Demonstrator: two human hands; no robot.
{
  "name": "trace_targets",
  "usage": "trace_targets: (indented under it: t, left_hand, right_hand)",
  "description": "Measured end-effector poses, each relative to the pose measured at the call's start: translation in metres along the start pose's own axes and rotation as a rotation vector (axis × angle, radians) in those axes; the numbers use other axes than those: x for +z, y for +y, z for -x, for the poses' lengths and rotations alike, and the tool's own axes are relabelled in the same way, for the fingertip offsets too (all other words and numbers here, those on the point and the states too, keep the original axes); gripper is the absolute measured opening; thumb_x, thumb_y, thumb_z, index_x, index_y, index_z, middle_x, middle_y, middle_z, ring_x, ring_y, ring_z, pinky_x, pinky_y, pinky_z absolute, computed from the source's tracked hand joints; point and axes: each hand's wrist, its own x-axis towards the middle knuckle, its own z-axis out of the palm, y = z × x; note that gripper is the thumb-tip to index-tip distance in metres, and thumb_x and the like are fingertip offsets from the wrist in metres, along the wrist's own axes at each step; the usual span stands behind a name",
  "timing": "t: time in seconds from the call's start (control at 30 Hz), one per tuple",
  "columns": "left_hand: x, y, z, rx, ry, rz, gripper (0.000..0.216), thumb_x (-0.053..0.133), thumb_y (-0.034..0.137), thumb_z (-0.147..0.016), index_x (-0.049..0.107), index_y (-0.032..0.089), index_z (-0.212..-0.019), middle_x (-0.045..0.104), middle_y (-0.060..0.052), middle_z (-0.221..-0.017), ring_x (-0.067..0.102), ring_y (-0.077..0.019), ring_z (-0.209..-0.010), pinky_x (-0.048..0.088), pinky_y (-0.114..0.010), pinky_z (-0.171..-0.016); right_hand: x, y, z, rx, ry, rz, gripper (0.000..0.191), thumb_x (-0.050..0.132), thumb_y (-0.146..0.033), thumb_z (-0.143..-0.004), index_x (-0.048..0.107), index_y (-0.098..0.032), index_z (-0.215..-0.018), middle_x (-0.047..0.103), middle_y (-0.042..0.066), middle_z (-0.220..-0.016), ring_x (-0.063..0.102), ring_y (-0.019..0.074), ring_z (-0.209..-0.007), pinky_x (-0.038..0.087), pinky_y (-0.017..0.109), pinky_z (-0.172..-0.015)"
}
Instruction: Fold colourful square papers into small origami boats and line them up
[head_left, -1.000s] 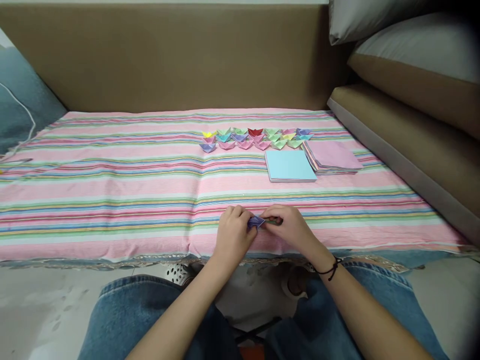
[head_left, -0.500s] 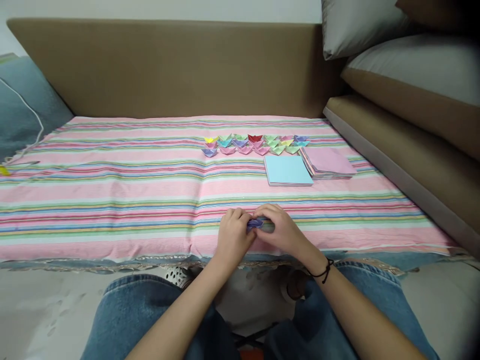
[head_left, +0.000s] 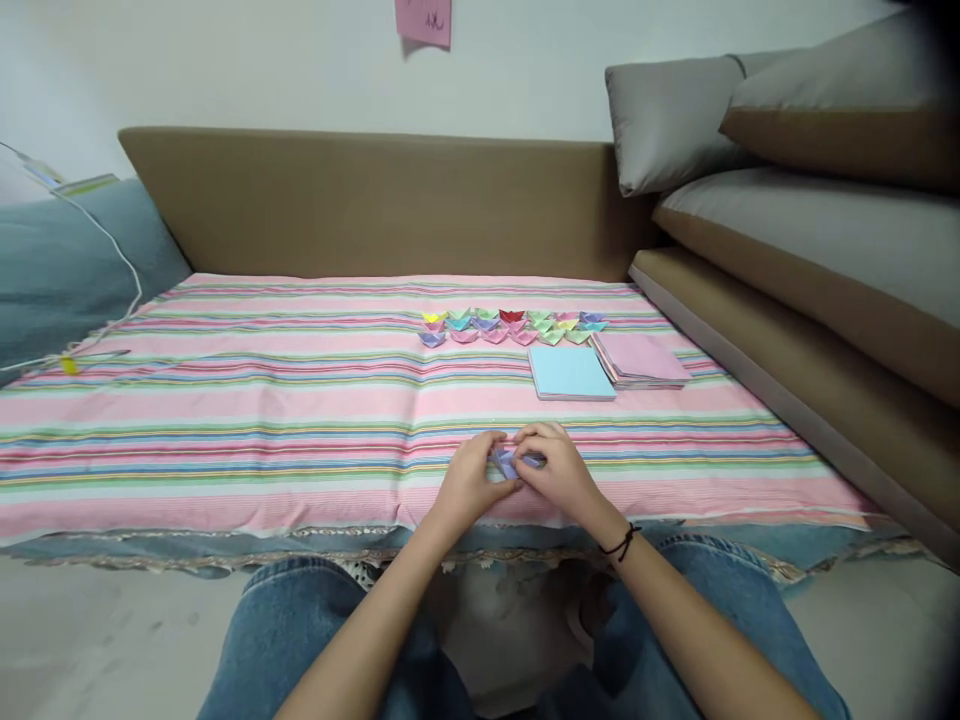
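Observation:
A small purple folded paper piece (head_left: 508, 462) is pinched between both my hands over the near edge of the striped pink cloth (head_left: 300, 400). My left hand (head_left: 469, 480) grips its left side with curled fingers. Its right side is held by my right hand (head_left: 556, 470), fingers bent; a black band sits on that wrist. Farther back lie several small folded paper boats (head_left: 510, 326) in many colours, set in rows. Beside them rest a light blue paper stack (head_left: 570, 372) and a pink paper stack (head_left: 643, 358).
A brown padded backrest (head_left: 375, 200) stands behind the cloth. Grey and brown cushions (head_left: 787, 200) are piled at the right. A grey-blue pillow (head_left: 67, 260) with a white cable lies at the left. A pink note (head_left: 424, 20) hangs on the wall. My jeans-clad knees fill the bottom.
The view has tilted upward, showing the wall and pink note. My hands stay together on the purple paper, fingers shifting slightly on it.

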Motion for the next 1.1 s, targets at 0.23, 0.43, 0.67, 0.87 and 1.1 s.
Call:
trace_targets:
  t: [0.23,0.43,0.67,0.87,1.1]
  left_hand:
    - [-0.012,0.01,0.004,-0.276,-0.057,0.96,0.052,0.077,0.025,-0.06,0.054,0.015,-0.106,0.067,-0.01,-0.102,0.063,-0.0206,-0.095,0.045,-0.035,-0.089]
    - [-0.016,0.021,0.008,-0.294,-0.014,1.029,0.048,0.08,0.025,-0.058,0.059,0.015,-0.1,0.069,-0.007,-0.094,0.065,-0.0179,-0.086,0.046,-0.034,-0.086]
    - [-0.025,0.028,0.012,-0.301,-0.002,0.984,0.051,0.082,0.026,-0.054,0.058,0.014,-0.097,0.068,-0.007,-0.09,0.064,-0.0174,-0.084,0.047,-0.032,-0.083]
    - [-0.029,0.028,0.011,-0.273,0.001,0.97,0.05,0.081,0.027,-0.054,0.055,0.014,-0.096,0.066,-0.008,-0.092,0.063,-0.0166,-0.083,0.047,-0.031,-0.081]
    - [-0.026,0.04,0.001,-0.312,0.052,0.93,0.06,0.078,0.032,-0.057,0.05,0.017,-0.108,0.054,-0.014,-0.119,0.061,-0.0174,-0.088,0.046,-0.031,-0.081]
  right_hand:
    - [-0.011,-0.012,0.0,0.322,-0.012,-0.507,0.016,0.067,-0.03,-0.066,0.063,-0.017,-0.058,0.061,0.004,-0.078,0.056,0.0184,-0.08,0.042,0.031,-0.075]
    - [-0.018,-0.028,-0.003,0.309,-0.076,-0.474,0.02,0.064,-0.033,-0.068,0.06,-0.016,-0.059,0.059,0.002,-0.067,0.054,0.0151,-0.068,0.041,0.028,-0.067]
    - [-0.029,-0.041,-0.012,0.199,-0.14,-0.322,0.007,0.064,-0.024,-0.065,0.062,-0.017,-0.064,0.061,0.002,-0.072,0.056,0.0158,-0.071,0.043,0.028,-0.07]
    - [-0.037,-0.044,-0.023,0.129,-0.176,-0.221,0.006,0.065,-0.021,-0.063,0.064,-0.017,-0.059,0.063,0.003,-0.073,0.057,0.017,-0.074,0.042,0.028,-0.072]
    - [-0.047,-0.039,-0.037,0.127,-0.209,-0.168,0.01,0.064,-0.023,-0.065,0.065,-0.017,-0.058,0.065,0.004,-0.071,0.06,0.0176,-0.073,0.043,0.029,-0.071]
